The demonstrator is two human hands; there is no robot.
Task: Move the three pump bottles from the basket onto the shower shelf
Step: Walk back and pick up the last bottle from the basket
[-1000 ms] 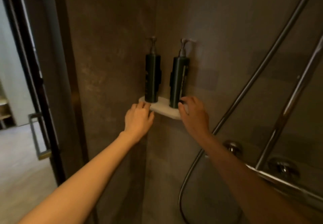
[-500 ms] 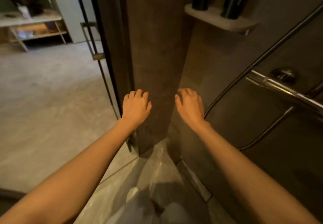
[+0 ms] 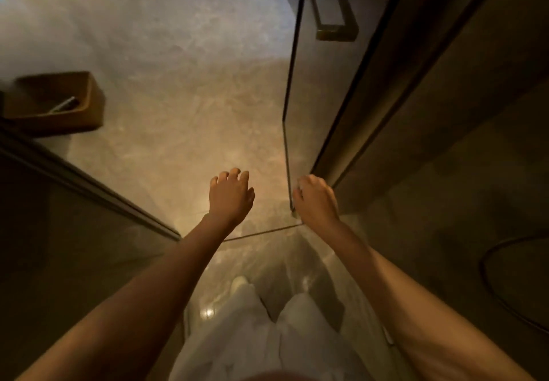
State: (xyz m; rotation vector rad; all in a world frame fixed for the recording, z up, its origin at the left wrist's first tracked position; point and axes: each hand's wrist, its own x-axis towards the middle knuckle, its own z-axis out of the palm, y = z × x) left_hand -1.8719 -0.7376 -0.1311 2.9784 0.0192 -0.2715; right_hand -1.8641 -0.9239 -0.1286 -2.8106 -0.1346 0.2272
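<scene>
Both arms are held out over the floor point(image 3: 184, 89), palms down, nothing gripped. Left hand point(image 3: 230, 198) is seen with fingers point(image 3: 234, 174) loosely curled and slightly apart; right hand point(image 3: 315, 201) has fingers curled under, close to the edge of the glass door point(image 3: 292, 113), contact cannot be told. The basket point(image 3: 89, 98) sits on the floor at far left, well apart from both hands; a dark slim item, probably a pump bottle point(image 3: 64, 104), is seen lying inside it, blurred. A hose point(image 3: 487, 273) is seen at right. White trousers point(image 3: 261, 336) are visible at the near edge
</scene>
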